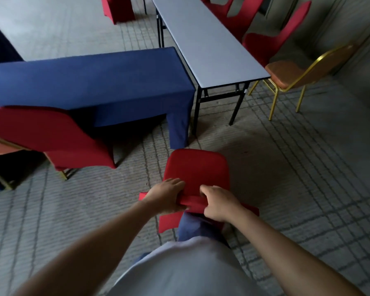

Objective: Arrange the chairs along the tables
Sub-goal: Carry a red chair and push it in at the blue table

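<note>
Left hand (pixel 168 194) and right hand (pixel 219 202) both curled over top edge of red-covered chair (pixel 198 167), lower centre of frame, gripping backrest. Chair stood on carpet, apart from blue-draped table (pixel 83 82), seat facing its near corner. Second red chair (pixel 45 133) at left already against blue table. Grey table (pixel 209 43) upper right had red chairs and uncovered gold-framed chair (pixel 291 73) alongside. Judgement: task partway; held chair unplaced.
</note>
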{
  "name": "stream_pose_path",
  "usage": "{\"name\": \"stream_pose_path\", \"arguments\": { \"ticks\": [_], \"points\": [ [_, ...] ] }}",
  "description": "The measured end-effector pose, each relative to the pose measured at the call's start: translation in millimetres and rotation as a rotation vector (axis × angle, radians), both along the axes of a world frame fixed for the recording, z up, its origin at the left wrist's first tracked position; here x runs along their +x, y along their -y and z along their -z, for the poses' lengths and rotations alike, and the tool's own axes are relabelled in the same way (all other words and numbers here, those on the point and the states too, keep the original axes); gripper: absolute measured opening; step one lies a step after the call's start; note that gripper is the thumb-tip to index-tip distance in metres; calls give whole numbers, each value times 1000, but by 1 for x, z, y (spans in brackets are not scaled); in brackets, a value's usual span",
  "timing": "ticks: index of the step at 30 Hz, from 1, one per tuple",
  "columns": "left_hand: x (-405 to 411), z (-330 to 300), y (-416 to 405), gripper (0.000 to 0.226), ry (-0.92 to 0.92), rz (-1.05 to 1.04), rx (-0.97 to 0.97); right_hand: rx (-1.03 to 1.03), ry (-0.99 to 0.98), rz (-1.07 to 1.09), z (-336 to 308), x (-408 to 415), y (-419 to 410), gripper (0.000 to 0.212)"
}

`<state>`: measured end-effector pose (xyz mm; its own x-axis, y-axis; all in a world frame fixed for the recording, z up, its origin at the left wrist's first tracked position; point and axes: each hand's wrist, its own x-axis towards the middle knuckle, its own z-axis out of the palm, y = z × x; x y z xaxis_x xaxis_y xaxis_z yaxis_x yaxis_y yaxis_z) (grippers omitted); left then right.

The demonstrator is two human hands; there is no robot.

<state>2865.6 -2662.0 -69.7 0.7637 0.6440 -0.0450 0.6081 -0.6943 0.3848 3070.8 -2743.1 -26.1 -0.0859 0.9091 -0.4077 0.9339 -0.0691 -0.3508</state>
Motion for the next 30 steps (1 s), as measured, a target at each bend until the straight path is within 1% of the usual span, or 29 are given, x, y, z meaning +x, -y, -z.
{"name": "stream_pose_path", "arguments": {
  "ticks": [5, 9, 17, 20, 23, 28, 30],
  "points": [
    [-31, -2, 10, 48, 25, -99, -13, -3, -32, -66, 0, -26, -10, 28],
    [-54, -8, 7, 46, 21, -174, -8, -16, -33, -112, -5, -46, -29, 29],
    [-90, -10, -23, 48, -11, -254, 79, -15, -27, -226, 2, -77, -86, 28],
    [-103, -3, -48, 49, -22, -283, 86, -20, -36, -258, 11, -89, -118, 30],
    [-113, 7, -73, 49, -4, -325, 40, 20, -43, -289, 20, -98, -146, 31],
    [-121, 26, -157, 51, 4, -399, -68, 119, -51, -310, 34, -101, -231, 30],
    [-120, 25, -193, 51, 1, -416, -78, 178, -71, -299, 38, -99, -267, 32]
  ]
}}
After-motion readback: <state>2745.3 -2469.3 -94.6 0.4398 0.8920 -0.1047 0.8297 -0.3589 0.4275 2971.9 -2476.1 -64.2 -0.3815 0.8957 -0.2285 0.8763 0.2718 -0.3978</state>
